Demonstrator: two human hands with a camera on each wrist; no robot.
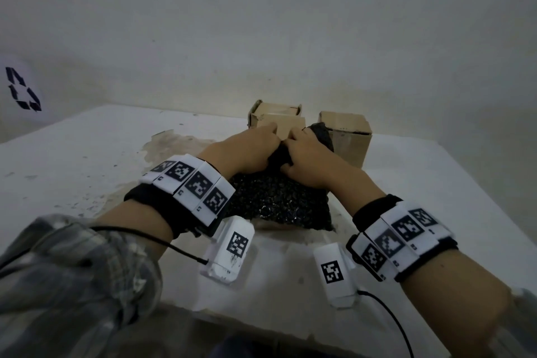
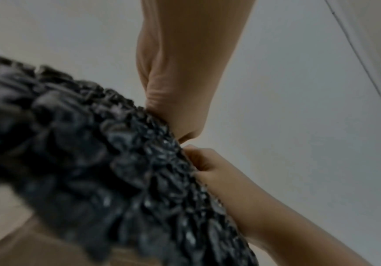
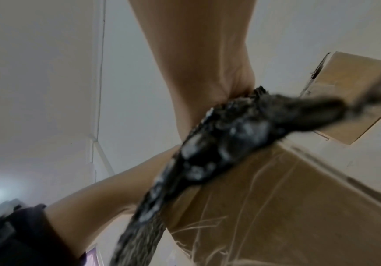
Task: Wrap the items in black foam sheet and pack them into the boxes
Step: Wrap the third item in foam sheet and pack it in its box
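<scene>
A crinkled black foam sheet lies on the white table, bunched up at its far end between both hands. My left hand grips the bunched foam from the left, and my right hand grips it from the right. What the foam wraps is hidden. In the left wrist view the black foam sheet fills the lower left, with the right hand's fingers pinching its edge. In the right wrist view the black foam sheet hangs in front of a cardboard box.
Two brown cardboard boxes stand at the table's far edge by the wall: the left box has open flaps, the right box sits just behind my right hand. Wrist camera units hang under both wrists.
</scene>
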